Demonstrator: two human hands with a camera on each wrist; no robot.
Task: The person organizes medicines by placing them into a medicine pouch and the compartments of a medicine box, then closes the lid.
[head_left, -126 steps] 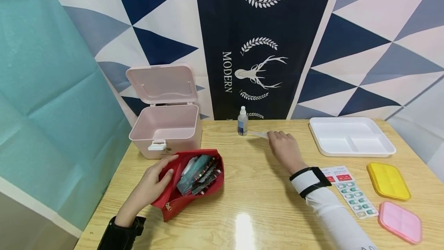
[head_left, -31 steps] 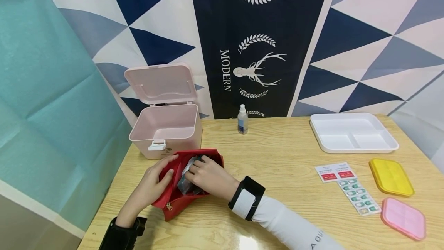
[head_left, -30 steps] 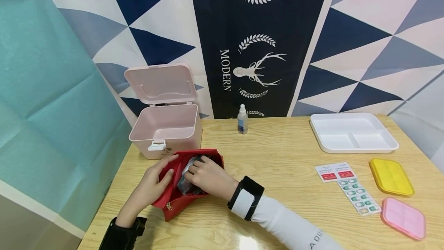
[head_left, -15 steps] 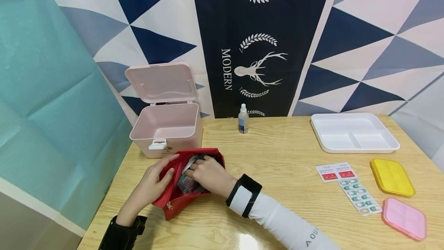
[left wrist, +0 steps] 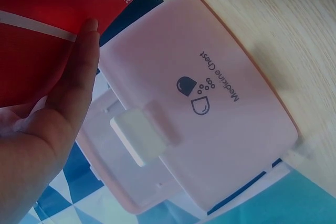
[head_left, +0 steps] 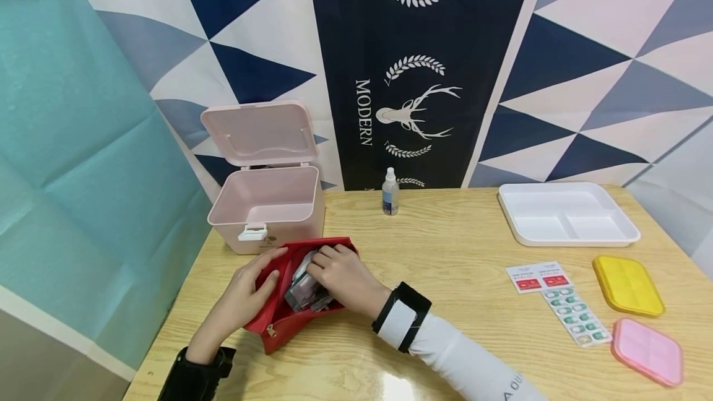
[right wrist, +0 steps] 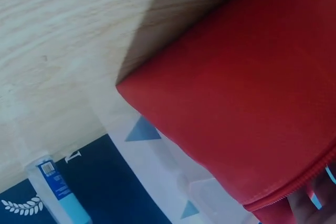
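Since four seconds ago the right hand has left the far middle of the desk, near the spray bottle, and now it is inside the open red pouch, where its curled fingers seem to pinch the blister packs. Which pack exactly they hold, I cannot tell. The left hand lies with straight fingers against the left flap of the pouch and keeps the mouth open; in the left wrist view its fingers rest flat on the red fabric.

In my judgement the packs are many and stand tightly together, so pulling one may drag its neighbours out, and they could spill on the desk. If the left hand lets the flap go, the soft pouch may fold over the right hand or tip, because it lies close to the near edge.

Just behind the pouch stands the pink medicine chest with its lid up; it is very near, so a high lift of the hand could knock its latch. To the right, well apart, are the white divided tray, a red-and-white card, a blister strip, a yellow pill organiser and a pink pill organiser. Nothing stands between the pouch and these.
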